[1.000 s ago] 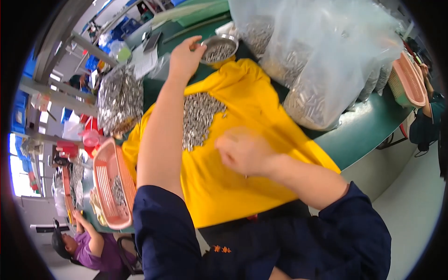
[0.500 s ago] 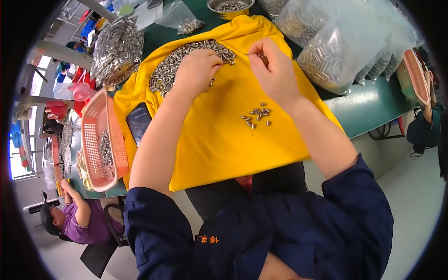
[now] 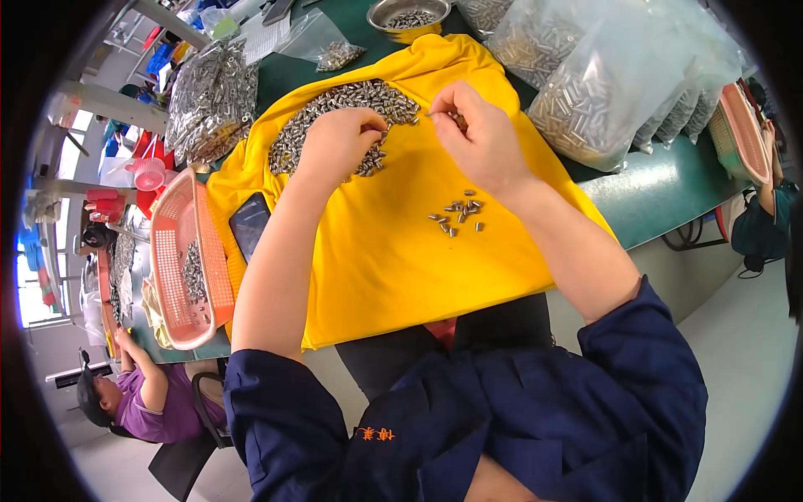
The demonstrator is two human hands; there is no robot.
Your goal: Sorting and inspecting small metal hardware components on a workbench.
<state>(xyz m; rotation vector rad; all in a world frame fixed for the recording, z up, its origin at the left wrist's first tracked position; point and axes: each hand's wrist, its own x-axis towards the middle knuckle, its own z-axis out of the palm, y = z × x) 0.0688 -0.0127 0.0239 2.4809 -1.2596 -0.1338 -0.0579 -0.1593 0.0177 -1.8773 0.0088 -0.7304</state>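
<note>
A heap of small silvery metal cylinders lies on a yellow cloth spread over the table. My left hand is at the right edge of the heap, thumb and fingers pinched together; what is between them is too small to make out. To its right, my right hand is above the cloth with curled fingers. A small metal piece shows at its fingertips and more metal glints inside the palm. Nearer to me, several loose cylinders are scattered on the cloth, apart from the heap.
Left of the cloth are a dark phone and a pink basket with metal parts. Bulging clear bags stand at the right, another bag at the far left. A metal bowl is behind. A co-worker sits at left.
My left hand has moved slightly down and left along the heap's edge. My right hand has shifted slightly left and its fingers have curled in lower. The loose cylinders look unmoved on the cloth.
</note>
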